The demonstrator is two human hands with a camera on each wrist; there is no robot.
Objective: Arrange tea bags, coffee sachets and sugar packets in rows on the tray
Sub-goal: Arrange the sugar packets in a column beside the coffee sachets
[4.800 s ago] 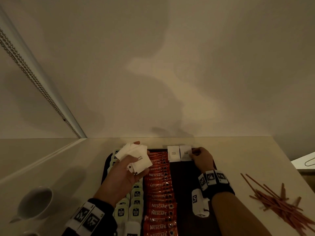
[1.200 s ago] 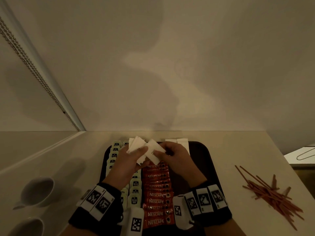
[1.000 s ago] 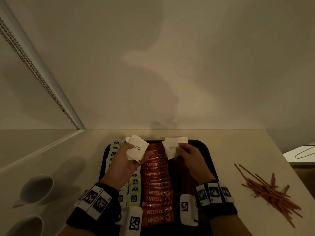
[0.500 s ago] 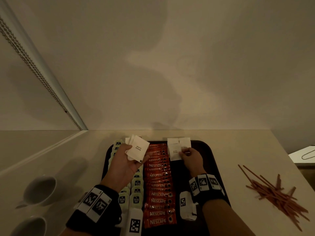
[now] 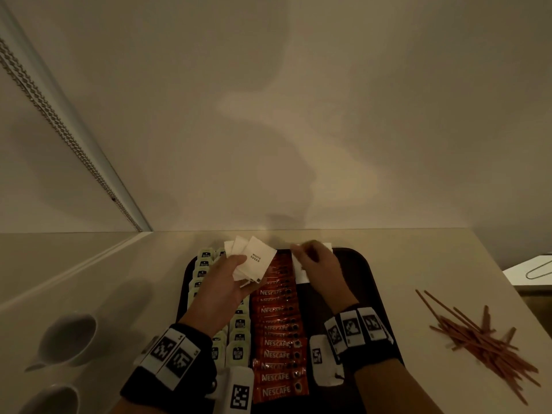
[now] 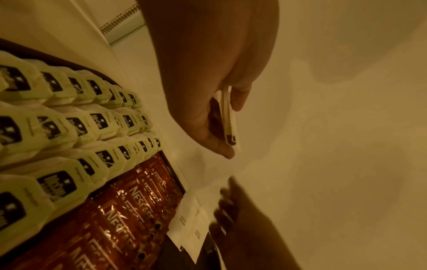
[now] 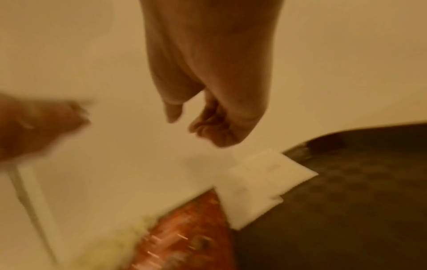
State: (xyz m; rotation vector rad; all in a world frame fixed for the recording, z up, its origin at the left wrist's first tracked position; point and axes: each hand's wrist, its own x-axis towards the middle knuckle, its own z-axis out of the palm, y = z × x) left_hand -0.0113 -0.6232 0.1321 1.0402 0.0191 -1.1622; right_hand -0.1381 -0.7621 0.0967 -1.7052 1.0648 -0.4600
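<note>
A dark tray (image 5: 367,282) holds rows of pale green tea bags (image 5: 239,324) on the left and a column of red coffee sachets (image 5: 277,345) beside them. White sugar packets (image 5: 301,276) lie at the tray's far end, right of the sachets, and show in the wrist views too (image 6: 189,224) (image 7: 261,182). My left hand (image 5: 248,271) hovers over the tea bags and pinches a fanned stack of sugar packets (image 5: 257,258) between thumb and fingers (image 6: 230,118). My right hand (image 5: 298,255) hangs just above the laid packets, fingers loosely curled and empty (image 7: 187,122).
Two white cups (image 5: 70,339) (image 5: 53,398) stand on the counter to the left. A loose pile of red stir sticks (image 5: 484,345) lies to the right. A wall rises just behind the tray, with a bead chain (image 5: 59,130) at far left.
My right hand took a packet from the left hand's stack, laid it beside the sachets at the far end, then let go and lifted leftward. The left hand barely moved.
</note>
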